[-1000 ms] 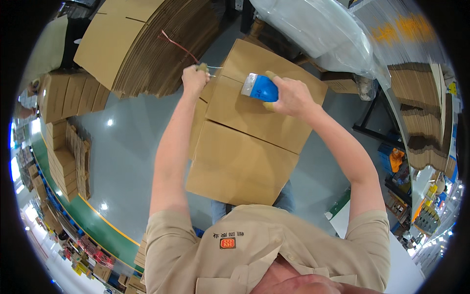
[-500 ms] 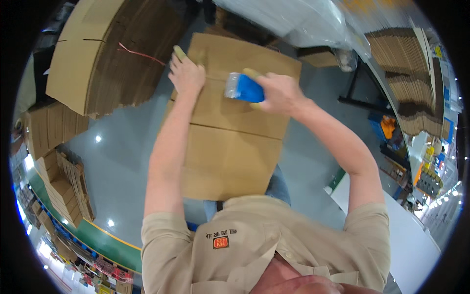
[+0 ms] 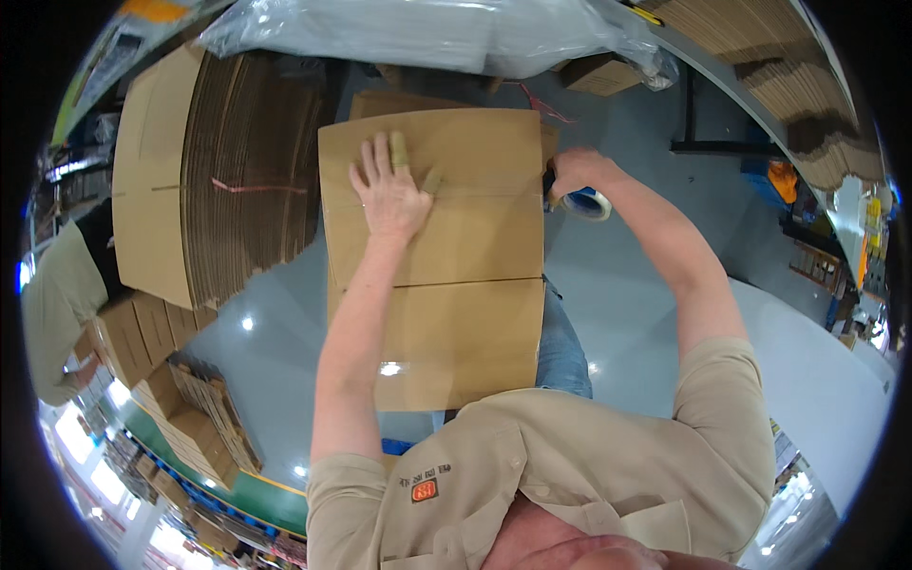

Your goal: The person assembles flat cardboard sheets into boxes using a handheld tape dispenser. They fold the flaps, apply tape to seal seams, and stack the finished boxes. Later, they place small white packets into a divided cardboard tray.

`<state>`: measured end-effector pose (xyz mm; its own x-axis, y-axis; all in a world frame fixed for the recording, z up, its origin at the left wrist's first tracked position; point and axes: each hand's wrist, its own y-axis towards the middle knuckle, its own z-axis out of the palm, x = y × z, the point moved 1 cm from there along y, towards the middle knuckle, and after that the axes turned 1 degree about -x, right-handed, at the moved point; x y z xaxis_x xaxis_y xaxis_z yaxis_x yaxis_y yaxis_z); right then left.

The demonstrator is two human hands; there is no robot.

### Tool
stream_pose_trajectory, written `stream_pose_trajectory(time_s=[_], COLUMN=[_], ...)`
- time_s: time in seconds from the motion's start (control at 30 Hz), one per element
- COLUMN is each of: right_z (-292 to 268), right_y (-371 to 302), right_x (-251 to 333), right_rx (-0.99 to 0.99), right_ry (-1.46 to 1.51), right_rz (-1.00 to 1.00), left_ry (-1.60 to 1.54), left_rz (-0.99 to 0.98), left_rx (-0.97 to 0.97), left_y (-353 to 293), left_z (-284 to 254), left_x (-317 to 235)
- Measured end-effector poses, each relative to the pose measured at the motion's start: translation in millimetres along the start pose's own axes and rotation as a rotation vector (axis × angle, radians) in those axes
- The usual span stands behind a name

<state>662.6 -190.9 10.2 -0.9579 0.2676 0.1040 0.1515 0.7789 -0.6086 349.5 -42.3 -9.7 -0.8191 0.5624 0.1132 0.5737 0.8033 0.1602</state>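
Note:
A brown cardboard carton (image 3: pixel 456 332) lies in front of me, with a crease across its top. My left hand (image 3: pixel 394 201) rests on its upper part, fingers spread and pressed flat, with yellowish covers on the index finger and thumb. At the carton's right edge, my right hand (image 3: pixel 581 171) is closed around a blue tape dispenser (image 3: pixel 549 185). The tape roll (image 3: pixel 589 203) shows below that hand. A faint shiny line, seemingly clear tape, runs across the cardboard toward the dispenser. The right fingertips are partly hidden.
Flattened cartons (image 3: pixel 252 161) stand in a thick stack at the left. A bundle of clear plastic film (image 3: pixel 427 36) lies along the far side. More flat cardboard (image 3: pixel 760 57) is at the far right, beside a white table (image 3: pixel 798 370). Another person's sleeve (image 3: pixel 62 285) shows at the left edge.
My right hand has carried the tape dispenser from above the carton to its right edge and lower. The left hand has shifted inward onto the cardboard. The whole view has turned.

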Motion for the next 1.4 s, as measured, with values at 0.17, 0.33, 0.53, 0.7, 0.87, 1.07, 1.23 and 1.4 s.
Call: stream_pose_trajectory(time_s=[0.17, 0.33, 0.53, 0.7, 0.87, 1.07, 1.23, 1.4], right_z=[0.1, 97.1, 170.7, 236.0, 300.0, 332.4, 350.6, 353.1], right_y=[-74.4, -45.0, -154.1, -253.0, -278.8, -317.7, -467.7, -662.2], right_x=[-57.7, -81.5, -70.9, -3.9, 34.1, 158.7, 300.3, 431.0], right_rx=[-0.203, -0.706, -0.879, -0.838, -0.638, -0.745, -0.859, -1.036], right_ry=[1.234, 2.143, 1.087, 0.987, 0.880, 0.914, 0.864, 1.006], right_rz=[0.374, 0.585, 0.710, 0.870, 0.872, 0.954, 1.002, 0.874], left_ry=[-0.261, -0.181, -0.384, -1.181, -1.081, -1.313, -1.238, -1.214], left_rz=[0.043, 0.043, 0.043, -0.291, -0.546, -0.661, -0.610, -0.352], left_rx=[-0.175, -0.146, -0.088, -0.176, 0.232, 0.213, 0.274, 0.001], left_y=[15.3, 11.7, -25.6, -126.0, -318.3, -448.7, -591.1, -744.8], left_z=[-15.9, -41.0, -99.6, -101.3, -52.8, -85.4, -212.6, -357.7], left_x=[-39.1, -95.1, -119.8, -11.4, 28.7, 77.6, 176.6, 258.1])
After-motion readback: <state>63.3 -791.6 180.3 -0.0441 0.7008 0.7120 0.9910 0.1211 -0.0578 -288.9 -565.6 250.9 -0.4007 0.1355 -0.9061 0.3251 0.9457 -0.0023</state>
